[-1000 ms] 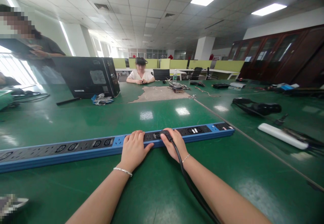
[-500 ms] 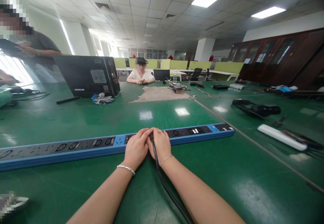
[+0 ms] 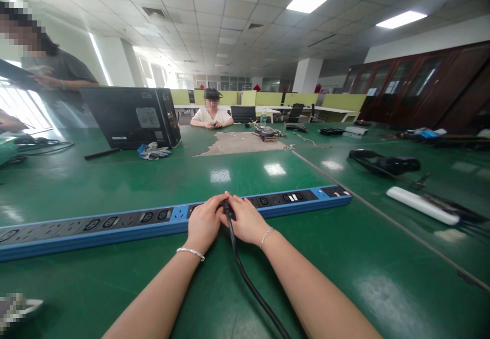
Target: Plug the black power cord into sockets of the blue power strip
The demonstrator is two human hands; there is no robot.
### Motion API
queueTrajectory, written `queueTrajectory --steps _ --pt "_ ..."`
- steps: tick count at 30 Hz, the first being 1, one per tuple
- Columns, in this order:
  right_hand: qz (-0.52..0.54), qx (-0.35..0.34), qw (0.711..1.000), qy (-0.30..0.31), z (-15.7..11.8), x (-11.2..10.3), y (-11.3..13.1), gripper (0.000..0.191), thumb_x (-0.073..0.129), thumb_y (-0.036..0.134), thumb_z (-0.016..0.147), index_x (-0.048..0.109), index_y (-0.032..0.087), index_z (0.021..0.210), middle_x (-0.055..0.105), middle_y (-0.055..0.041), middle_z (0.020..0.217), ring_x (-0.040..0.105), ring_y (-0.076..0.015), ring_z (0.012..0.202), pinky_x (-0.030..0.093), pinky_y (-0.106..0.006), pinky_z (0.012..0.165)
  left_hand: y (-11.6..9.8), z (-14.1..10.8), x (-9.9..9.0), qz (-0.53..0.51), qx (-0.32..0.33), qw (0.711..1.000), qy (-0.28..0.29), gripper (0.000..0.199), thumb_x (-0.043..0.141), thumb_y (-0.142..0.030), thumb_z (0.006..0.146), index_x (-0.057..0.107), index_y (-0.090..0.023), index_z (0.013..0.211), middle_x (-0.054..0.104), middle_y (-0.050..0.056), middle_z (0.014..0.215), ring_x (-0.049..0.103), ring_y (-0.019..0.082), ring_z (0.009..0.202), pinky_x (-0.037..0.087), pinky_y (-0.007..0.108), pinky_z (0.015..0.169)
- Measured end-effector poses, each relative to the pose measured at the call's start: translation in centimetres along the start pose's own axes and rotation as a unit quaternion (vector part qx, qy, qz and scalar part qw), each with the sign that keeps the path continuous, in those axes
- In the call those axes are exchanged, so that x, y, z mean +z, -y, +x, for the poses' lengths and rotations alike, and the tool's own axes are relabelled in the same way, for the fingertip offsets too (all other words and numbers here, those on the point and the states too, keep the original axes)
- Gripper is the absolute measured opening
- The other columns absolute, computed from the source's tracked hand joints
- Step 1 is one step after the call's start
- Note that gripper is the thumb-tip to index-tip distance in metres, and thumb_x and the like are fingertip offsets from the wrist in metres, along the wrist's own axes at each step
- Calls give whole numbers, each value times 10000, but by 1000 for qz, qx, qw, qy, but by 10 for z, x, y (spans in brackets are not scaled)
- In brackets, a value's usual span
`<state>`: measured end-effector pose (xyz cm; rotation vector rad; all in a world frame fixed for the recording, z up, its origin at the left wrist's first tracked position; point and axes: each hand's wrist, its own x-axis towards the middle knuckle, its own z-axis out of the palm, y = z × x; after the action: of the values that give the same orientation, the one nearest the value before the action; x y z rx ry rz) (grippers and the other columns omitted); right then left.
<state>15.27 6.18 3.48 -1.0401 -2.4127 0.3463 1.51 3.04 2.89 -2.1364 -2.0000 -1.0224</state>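
A long blue power strip (image 3: 302, 203) with black sockets lies across the green table (image 3: 214, 288). At its middle my left hand (image 3: 205, 221) and my right hand (image 3: 245, 219) come together around the plug end of a black power cord (image 3: 239, 265). Both hands have their fingers closed on the plug, which they mostly cover. From between them the cord runs down toward the bottom edge of the view. Whether the plug sits fully in a socket is hidden by the fingers.
A black computer case (image 3: 132, 117) stands at the back left, with gloves (image 3: 153, 151) before it. On the right lie a white power strip (image 3: 421, 205) and a black bundle (image 3: 385, 163). One person sits across the table; another stands at the left.
My right hand has turned, its wrist shifting right and its fingers drawing back a little from the left hand. More of the cord's upper end shows. My left hand stays nearly in place.
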Motion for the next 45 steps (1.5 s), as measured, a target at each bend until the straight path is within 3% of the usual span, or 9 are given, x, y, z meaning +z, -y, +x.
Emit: queueTrajectory --steps 9,16,25,29,38,45 --pt "-18 -24 999 31 -2 0 -9 615 432 182 788 285 74 1375 434 -170 1348 324 -259 1292 266 -474 1048 1 4 -3 18 -26 999 16 311 418 -267 849 538 -331 1128 699 -35 947 649 159 816 481 284 730" --pt "-36 -28 998 -34 -9 10 -8 621 419 144 767 293 67 1370 444 -149 1345 364 -240 1266 268 -442 1064 5 2 0 2 27 1000 0 313 408 -208 844 548 -292 1112 678 -22 1022 628 145 906 469 272 811" --pt "-49 -77 992 -91 -7 14 -17 565 377 112 775 368 106 1340 551 -121 1241 466 -197 1174 342 -402 1029 11 0 7 -4 46 998 -34 321 401 -174 830 550 -261 1100 664 1 1041 601 147 955 464 284 843" --pt "-46 -87 990 -97 -7 14 -18 549 396 121 768 401 91 1317 568 -118 1218 476 -194 1153 346 -377 1029 12 -1 8 -10 43 998 -44 324 399 -165 828 555 -253 1099 665 10 1033 599 150 948 462 288 847" --pt "-42 -92 989 -106 -7 14 -19 578 398 114 745 390 106 1323 572 -122 1204 483 -207 1135 370 -406 1001 7 4 1 -14 -8 1000 -3 312 400 -186 831 549 -273 1090 673 -1 982 613 153 894 470 296 816" --pt "-22 -99 987 -126 -8 13 -19 524 404 114 744 455 114 1266 592 -115 1168 510 -203 1093 386 -391 981 13 3 4 0 61 998 -17 338 396 -148 818 558 -268 1089 659 8 1021 588 151 951 455 302 870"
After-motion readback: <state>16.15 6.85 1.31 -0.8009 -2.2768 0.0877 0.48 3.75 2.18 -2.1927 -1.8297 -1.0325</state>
